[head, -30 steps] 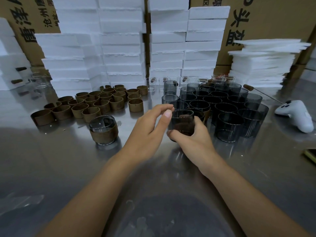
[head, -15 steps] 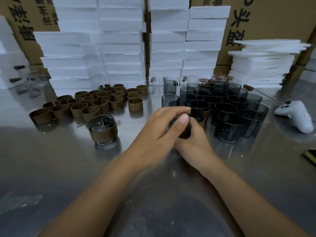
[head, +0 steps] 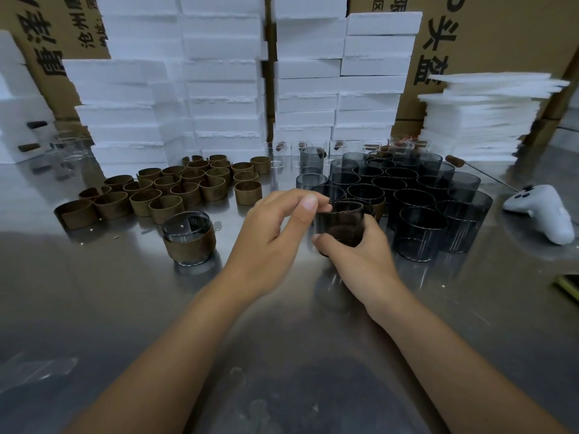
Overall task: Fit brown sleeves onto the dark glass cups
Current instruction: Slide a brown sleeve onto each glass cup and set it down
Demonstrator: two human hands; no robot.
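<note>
Right hand [head: 360, 261] fingers are curled round a dark glass cup [head: 340, 223], held just before the cup cluster [head: 407, 189]; its rim is pinched by the left hand [head: 269, 242]. Brown sleeves [head: 175, 189] are grouped leftward.

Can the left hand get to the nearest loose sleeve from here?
Probably yes. That sleeve stands just beyond the left hand, with only bare table between them. The hand must first leave the rim of the cup that the right hand grips.
</note>
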